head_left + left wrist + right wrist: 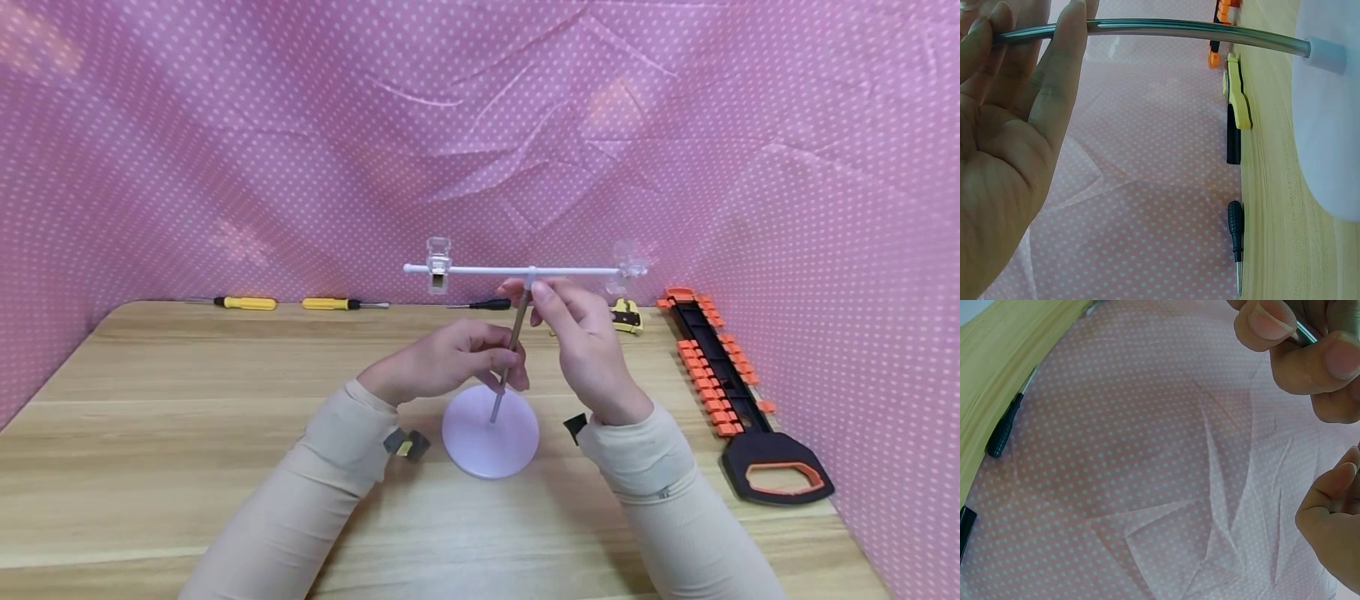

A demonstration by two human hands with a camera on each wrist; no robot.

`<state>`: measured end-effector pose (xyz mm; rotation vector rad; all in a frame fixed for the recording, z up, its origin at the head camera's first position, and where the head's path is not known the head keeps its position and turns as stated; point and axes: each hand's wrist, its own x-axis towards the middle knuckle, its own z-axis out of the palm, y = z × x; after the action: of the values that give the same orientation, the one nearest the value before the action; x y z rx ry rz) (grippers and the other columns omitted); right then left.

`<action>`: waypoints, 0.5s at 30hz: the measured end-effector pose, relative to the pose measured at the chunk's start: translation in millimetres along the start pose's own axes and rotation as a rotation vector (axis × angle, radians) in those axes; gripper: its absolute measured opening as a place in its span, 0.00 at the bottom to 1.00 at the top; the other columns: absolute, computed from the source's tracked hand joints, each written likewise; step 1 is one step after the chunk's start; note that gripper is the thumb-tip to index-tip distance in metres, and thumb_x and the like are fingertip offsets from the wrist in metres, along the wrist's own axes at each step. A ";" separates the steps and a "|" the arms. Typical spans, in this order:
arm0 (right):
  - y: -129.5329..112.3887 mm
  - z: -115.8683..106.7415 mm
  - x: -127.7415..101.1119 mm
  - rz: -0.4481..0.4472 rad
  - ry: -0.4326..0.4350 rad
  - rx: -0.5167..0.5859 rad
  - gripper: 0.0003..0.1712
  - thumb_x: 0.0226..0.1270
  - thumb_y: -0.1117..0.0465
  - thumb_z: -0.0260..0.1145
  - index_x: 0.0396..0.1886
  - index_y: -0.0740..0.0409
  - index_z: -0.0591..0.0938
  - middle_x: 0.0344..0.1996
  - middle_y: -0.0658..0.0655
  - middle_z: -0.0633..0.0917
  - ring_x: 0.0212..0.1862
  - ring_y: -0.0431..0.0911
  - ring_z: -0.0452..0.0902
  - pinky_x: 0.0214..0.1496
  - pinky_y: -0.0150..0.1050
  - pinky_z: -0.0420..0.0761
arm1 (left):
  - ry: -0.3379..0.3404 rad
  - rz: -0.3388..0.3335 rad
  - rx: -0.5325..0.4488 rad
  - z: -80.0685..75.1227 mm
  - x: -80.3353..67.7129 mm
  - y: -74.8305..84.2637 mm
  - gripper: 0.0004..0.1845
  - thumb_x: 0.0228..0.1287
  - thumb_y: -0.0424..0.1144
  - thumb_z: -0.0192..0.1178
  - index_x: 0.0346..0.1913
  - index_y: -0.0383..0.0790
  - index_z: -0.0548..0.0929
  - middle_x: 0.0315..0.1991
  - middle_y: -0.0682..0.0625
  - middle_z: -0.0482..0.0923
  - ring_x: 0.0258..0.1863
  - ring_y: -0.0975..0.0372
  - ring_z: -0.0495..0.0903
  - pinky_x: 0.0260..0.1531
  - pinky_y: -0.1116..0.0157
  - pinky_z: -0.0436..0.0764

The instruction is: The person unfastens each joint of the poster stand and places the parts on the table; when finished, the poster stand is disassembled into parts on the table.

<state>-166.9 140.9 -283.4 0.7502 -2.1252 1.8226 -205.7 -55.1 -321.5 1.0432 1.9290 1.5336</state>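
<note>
A small stand rests on the wooden table [187, 417]: a round white base [480, 446], a thin metal pole [517, 329] and a white crossbar [570, 270] with a clear clip [438, 265] at each end. My left hand [480, 367] grips the pole low down, just above the base. My right hand [540, 304] pinches the pole's top, right under the crossbar. The left wrist view shows my left fingers [1063, 56] curled round the pole [1166, 28], which runs into the base [1329, 137]. In the right wrist view, fingertips [1272, 325] pinch a short piece of the pole [1307, 332].
Along the back edge lie two yellow screwdrivers [243, 302] [337, 304], a black screwdriver [483, 305] and a small yellow tool [626, 317]. A black rail with orange clips and a handle [720, 375] lies at the right. Pink dotted cloth [225, 167] surrounds the table.
</note>
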 end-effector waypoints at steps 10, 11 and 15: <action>-6.2 1.5 -1.7 0.002 -0.006 -0.036 0.21 0.83 0.61 0.53 0.54 0.72 0.86 0.50 0.56 0.90 0.52 0.49 0.81 0.52 0.37 0.77 | 0.008 -0.028 -0.011 1.9 0.5 1.0 0.13 0.84 0.34 0.51 0.51 0.29 0.84 0.44 0.41 0.89 0.49 0.48 0.88 0.50 0.56 0.91; -6.7 2.0 -2.0 0.000 -0.006 -0.038 0.20 0.83 0.61 0.53 0.54 0.71 0.86 0.51 0.59 0.90 0.53 0.47 0.81 0.53 0.37 0.78 | 0.008 -0.029 -0.012 2.0 0.6 0.8 0.12 0.84 0.34 0.51 0.51 0.29 0.84 0.44 0.41 0.89 0.50 0.45 0.88 0.50 0.56 0.91; -7.2 3.2 -3.3 -0.008 -0.006 -0.046 0.19 0.84 0.62 0.54 0.55 0.71 0.86 0.52 0.65 0.89 0.54 0.46 0.82 0.55 0.40 0.78 | 0.004 -0.037 -0.013 2.6 1.2 0.8 0.12 0.84 0.34 0.51 0.51 0.29 0.83 0.44 0.41 0.89 0.51 0.39 0.86 0.50 0.56 0.91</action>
<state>-159.8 137.8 -279.6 0.7531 -2.1566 1.7631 -204.2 -52.5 -321.3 0.9948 1.9276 1.5274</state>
